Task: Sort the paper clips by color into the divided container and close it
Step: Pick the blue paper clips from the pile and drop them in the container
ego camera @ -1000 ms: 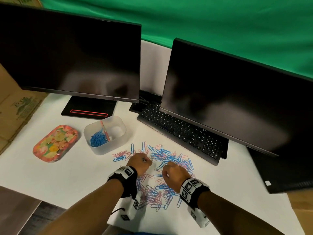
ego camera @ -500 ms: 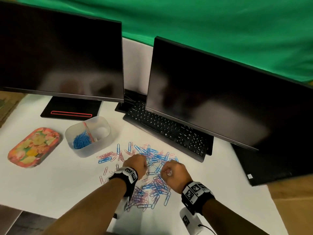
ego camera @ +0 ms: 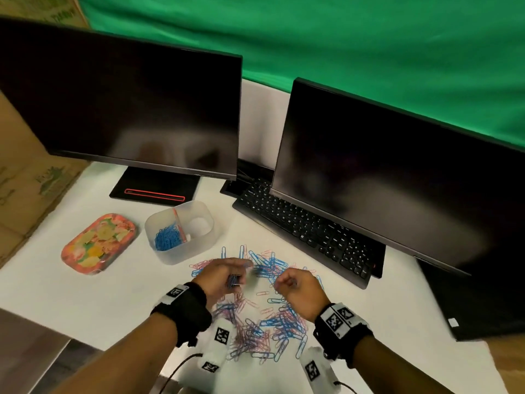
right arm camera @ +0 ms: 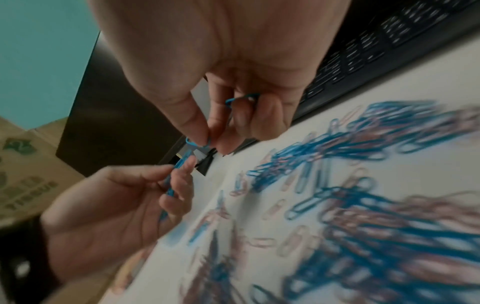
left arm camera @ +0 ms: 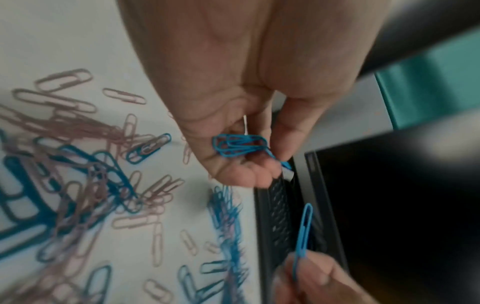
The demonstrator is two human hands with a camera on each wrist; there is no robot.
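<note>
A mixed pile of blue and pink paper clips (ego camera: 261,322) lies on the white desk in front of me. My left hand (ego camera: 234,280) hovers over the pile's left side, its fingers curled round a small bundle of blue clips (left arm camera: 239,146). My right hand (ego camera: 281,282), just to the right, pinches one blue clip (left arm camera: 302,230) between thumb and forefinger, with its tip (right arm camera: 197,143) pointing at the left hand. A second blue clip (right arm camera: 241,98) sits in its curled fingers. The frosted divided container (ego camera: 208,240) stands open at upper left, with blue clips (ego camera: 167,238) in its left compartment.
The floral lid (ego camera: 98,243) lies left of the container. A black keyboard (ego camera: 306,226) runs diagonally behind the pile under the right monitor (ego camera: 397,194). The left monitor's stand (ego camera: 154,189) sits behind the container. A cardboard box (ego camera: 34,177) borders the desk's left edge.
Both hands have risen off the pile. The left hand has turned so that its bundle of blue clips shows. The right hand has lifted a blue clip toward it.
</note>
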